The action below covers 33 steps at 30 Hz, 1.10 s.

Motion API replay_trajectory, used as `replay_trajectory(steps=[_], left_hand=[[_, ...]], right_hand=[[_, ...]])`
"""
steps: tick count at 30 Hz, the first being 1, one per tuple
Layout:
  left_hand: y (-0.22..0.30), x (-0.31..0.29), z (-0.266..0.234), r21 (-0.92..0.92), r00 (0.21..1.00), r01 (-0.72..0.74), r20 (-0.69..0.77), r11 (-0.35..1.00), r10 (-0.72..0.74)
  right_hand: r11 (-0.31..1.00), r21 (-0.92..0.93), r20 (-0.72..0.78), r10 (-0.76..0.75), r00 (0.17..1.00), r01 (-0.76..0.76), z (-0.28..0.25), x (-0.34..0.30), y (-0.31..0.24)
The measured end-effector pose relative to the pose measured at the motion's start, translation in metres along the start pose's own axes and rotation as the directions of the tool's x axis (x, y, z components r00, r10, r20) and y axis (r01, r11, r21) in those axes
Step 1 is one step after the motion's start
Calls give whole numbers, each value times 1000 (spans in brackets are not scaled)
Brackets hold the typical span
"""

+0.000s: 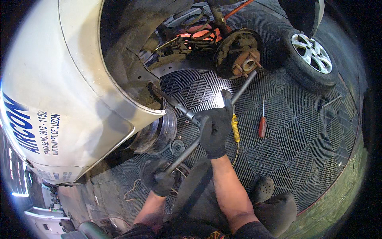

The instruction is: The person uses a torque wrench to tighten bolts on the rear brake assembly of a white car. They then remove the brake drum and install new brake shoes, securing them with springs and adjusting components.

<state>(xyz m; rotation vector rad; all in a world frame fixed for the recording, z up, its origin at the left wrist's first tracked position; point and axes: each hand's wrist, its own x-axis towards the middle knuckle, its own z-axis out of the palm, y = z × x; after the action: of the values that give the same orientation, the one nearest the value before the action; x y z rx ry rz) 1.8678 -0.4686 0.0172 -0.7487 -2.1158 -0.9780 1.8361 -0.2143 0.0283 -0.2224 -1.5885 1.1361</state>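
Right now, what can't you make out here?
Head view: whether the gray bars meet; right hand covers that spot.
Head view: gray bars' lower end; left hand covers it.
Head view: far end of red rod; upper edge cuts it.
Head view: upper part of metal rim; white panel hides it.

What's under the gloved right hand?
A long metal bar shows on both sides of the right hand. The stretch beneath is covered by the glove, so I can't see it.

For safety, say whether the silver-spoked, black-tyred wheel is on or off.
Off: the wheel is apart from the rusty metal hub, whose studs show.
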Motion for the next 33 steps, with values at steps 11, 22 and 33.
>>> replay_trajectory(steps=[11,22,33], left_hand=[[76,111,8,-12,992,-104,-79,995,102],[130,267,159,-159,895,-419,93,894,436],[30,77,112,-153,963,-269,-37,951,266]], right_hand=[[906,185,-91,401,911,-380,14,-31,5],[858,205,-8,482,876,-470,9,-26,-4],[788,41,175,600,781,-614,7,-40,14]])
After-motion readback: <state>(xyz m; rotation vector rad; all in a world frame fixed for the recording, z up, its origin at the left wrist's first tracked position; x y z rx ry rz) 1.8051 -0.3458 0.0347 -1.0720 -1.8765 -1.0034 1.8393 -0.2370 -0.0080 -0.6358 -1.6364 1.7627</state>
